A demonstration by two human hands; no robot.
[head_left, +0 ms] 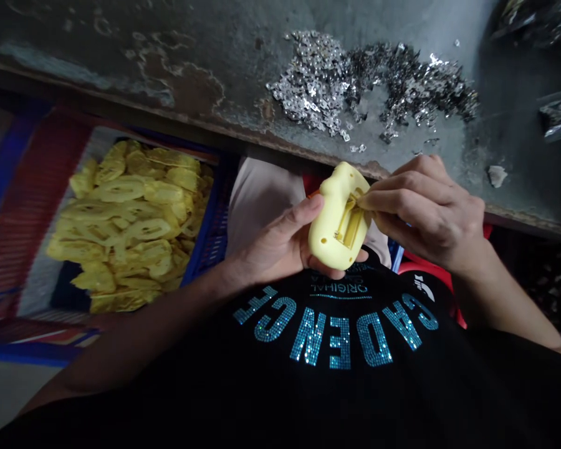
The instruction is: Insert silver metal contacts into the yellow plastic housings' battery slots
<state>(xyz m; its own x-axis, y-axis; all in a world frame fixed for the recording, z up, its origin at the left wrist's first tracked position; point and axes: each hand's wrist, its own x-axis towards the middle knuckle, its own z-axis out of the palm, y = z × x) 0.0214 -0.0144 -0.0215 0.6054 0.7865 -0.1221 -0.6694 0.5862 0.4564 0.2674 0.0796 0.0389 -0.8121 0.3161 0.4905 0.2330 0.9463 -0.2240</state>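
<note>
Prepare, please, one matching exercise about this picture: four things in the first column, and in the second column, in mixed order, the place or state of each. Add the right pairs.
Column 1
1. Left hand
2. Right hand
3. Small metal pieces
4. Yellow pieces

Column 2
A. Spread on the grey bench
B. At the recess in the casing
C. Piled in the blue basket
D. Supporting the pale yellow casing

Pairs: 1-D, 2-B, 3-A, 4-C
</note>
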